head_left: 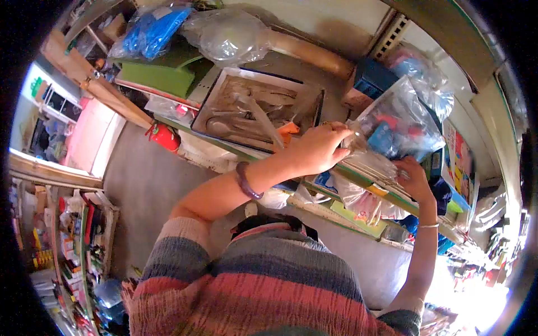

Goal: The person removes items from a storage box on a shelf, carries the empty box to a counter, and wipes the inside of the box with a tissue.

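My left hand (322, 148) is at the shelf edge, its fingers closed on the crumpled left edge of a clear plastic bag (406, 115). Blue and red items show through the plastic. Lower on the bag's right side is my right hand (413, 178), with its fingers bent at the bag's bottom edge; what they hold, if anything, is hidden. Left of my left hand lies a shallow open box (204, 115) with clear-wrapped utensils inside and an orange piece (288, 134) near its front corner.
Behind the box lie a clear bag (235, 36), a blue packet (154, 33) and a green box (159, 75). A dark blue box (374, 78) stands behind the bag. A red extinguisher (163, 137) is at the left, above the grey floor (134, 185). Stocked shelves (84, 246) stand lower left.
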